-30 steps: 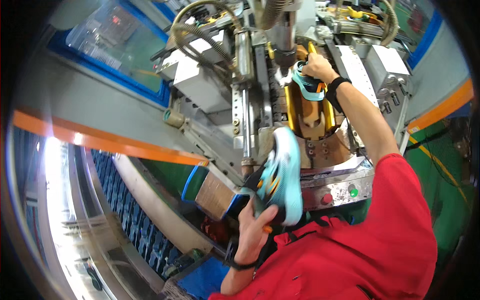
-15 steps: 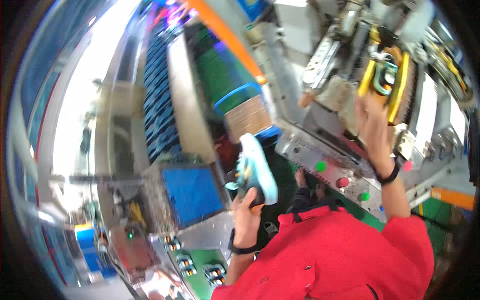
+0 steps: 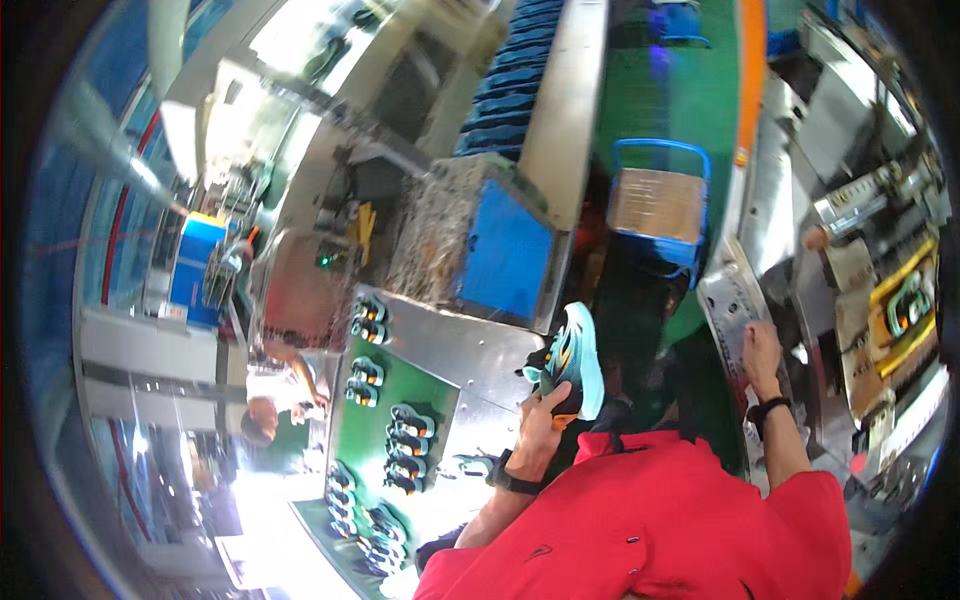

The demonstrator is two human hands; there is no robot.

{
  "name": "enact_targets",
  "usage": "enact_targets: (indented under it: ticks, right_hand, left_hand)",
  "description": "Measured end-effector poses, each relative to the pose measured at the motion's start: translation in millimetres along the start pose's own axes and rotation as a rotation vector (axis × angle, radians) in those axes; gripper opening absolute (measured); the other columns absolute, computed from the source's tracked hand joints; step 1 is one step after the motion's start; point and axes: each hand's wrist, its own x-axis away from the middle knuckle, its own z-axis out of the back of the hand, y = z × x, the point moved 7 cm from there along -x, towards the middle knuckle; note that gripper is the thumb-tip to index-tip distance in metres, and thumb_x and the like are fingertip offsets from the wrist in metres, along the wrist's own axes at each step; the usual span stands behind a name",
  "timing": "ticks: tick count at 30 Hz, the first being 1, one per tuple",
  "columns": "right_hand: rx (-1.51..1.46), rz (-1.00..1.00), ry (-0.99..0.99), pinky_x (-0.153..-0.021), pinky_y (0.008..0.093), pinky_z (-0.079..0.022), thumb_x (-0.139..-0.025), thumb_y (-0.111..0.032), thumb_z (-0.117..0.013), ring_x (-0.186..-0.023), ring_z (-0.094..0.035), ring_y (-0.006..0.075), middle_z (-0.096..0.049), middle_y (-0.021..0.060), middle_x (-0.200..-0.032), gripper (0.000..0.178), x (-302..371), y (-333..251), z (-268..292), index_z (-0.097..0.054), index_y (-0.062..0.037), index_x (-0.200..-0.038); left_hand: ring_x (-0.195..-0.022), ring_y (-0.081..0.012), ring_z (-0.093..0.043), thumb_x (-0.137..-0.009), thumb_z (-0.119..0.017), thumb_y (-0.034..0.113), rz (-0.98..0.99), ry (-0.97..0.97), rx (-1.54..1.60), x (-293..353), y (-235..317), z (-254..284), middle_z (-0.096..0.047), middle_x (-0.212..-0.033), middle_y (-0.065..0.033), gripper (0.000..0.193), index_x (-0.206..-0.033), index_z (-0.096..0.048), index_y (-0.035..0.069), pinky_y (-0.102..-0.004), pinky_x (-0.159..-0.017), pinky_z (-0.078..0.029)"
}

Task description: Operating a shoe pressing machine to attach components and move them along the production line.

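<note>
Drawn back, the right hand curls near a blurrily marked panel; the left hand clasps a sneaker.

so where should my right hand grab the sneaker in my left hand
Probably the front half of the turquoise sneaker, with the right hand coming from the right: the left hand grips the heel end, while the toe points away from the body, uncovered.

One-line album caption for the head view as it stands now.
Left hand holding a teal-and-black shoe, right hand near a metal panel, more shoes on a green surface.
</note>
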Motion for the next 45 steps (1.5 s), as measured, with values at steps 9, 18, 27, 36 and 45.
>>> enact_targets:
  ticks: [9,18,27,36,45]
  right_hand:
    - [-0.234,0.258,0.103,-0.068,0.0296,-0.047,-0.092,-0.012,-0.061,-0.074,-0.058,0.0177,-0.062,0.0086,-0.088,0.016,-169,-218,75,-0.062,-0.0013,-0.104]
    - [-0.170,1.281,0.050,-0.071,0.0316,-0.049,-0.079,-0.007,-0.069,-0.078,-0.061,0.0210,-0.064,0.0084,-0.089,0.026,-231,-754,55,-0.062,-0.0035,-0.103]
    - [-0.114,1.382,-0.493,-0.086,0.0356,-0.051,-0.073,-0.022,-0.077,-0.096,-0.063,0.0239,-0.068,0.0153,-0.103,0.052,-216,-1098,-146,-0.060,0.0003,-0.117]
    - [-0.035,1.466,-0.793,-0.088,0.0350,-0.050,-0.070,-0.023,-0.078,-0.097,-0.063,0.0241,-0.067,0.0156,-0.106,0.058,-113,-1222,-351,-0.058,0.0017,-0.118]
    - [-0.326,1.574,-0.321,-0.089,0.0345,-0.049,-0.067,-0.023,-0.080,-0.098,-0.062,0.0243,-0.065,0.0160,-0.108,0.063,-138,-1166,-167,-0.056,0.0031,-0.120]
  left_hand:
    - [-0.083,-0.0286,-0.069,-0.080,-0.071,0.001,-0.145,0.343,0.351,-79,6,239,-0.067,-0.098,-0.0134,0.033,-0.111,-0.062,-0.002,-0.0464,-0.067,-0.058]
    - [-0.076,-0.0243,-0.065,-0.069,-0.075,0.004,-0.341,0.925,0.323,-149,48,489,-0.066,-0.091,-0.0135,0.033,-0.098,-0.060,-0.005,-0.0376,-0.067,-0.054]
    - [-0.107,-0.0449,-0.058,-0.079,-0.071,0.040,-0.222,1.256,-0.460,-214,32,579,-0.055,-0.120,-0.0287,0.078,-0.135,-0.034,-0.001,-0.0482,-0.089,-0.047]
    - [-0.088,-0.0452,-0.064,-0.078,-0.072,0.037,0.038,1.509,-0.394,-157,12,575,-0.062,-0.116,-0.0220,0.072,-0.136,-0.040,0.009,-0.0520,-0.074,-0.050]
    - [-0.100,-0.0457,-0.060,-0.079,-0.071,0.040,-0.103,1.224,-0.364,-190,46,574,-0.057,-0.122,-0.0259,0.077,-0.138,-0.035,0.004,-0.0502,-0.084,-0.048]
